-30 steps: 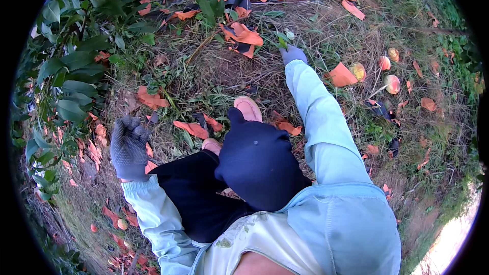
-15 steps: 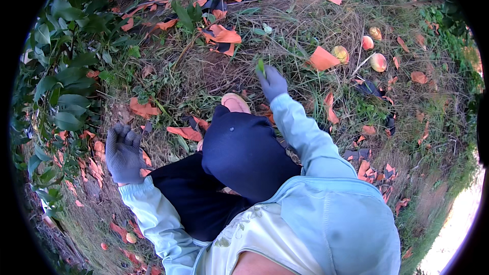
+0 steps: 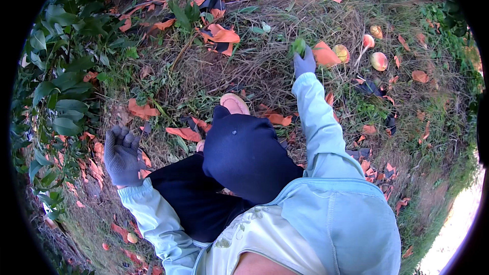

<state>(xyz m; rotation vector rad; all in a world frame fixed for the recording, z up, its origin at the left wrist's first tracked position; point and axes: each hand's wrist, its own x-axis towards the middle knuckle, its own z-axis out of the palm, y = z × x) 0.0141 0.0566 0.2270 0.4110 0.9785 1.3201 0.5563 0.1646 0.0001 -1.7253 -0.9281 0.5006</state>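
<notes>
Out in front and to the right, my right hand [image 3: 304, 63] in a grey glove is closed on a green leaf [image 3: 299, 46], which looks blurred. Just right of the fingertips lies an orange paper piece [image 3: 325, 54], with a yellowish peach [image 3: 341, 53] against it. My left hand [image 3: 121, 156], in a dotted grey glove, rests beside my knee, palm turned up. Its fingers are loosely bent and I see nothing in them.
More peaches lie on the grass at the right, among them a red and yellow one [image 3: 378, 61]. Leafy branches [image 3: 71, 76] crowd the left side. Torn orange and black paper [image 3: 220, 35] litters the ground. My pink shoe [image 3: 234, 104] shows past my dark-clothed knee.
My right hand has moved right and a little farther out, carrying the leaf to beside the orange paper piece. The left hand has hardly moved.
</notes>
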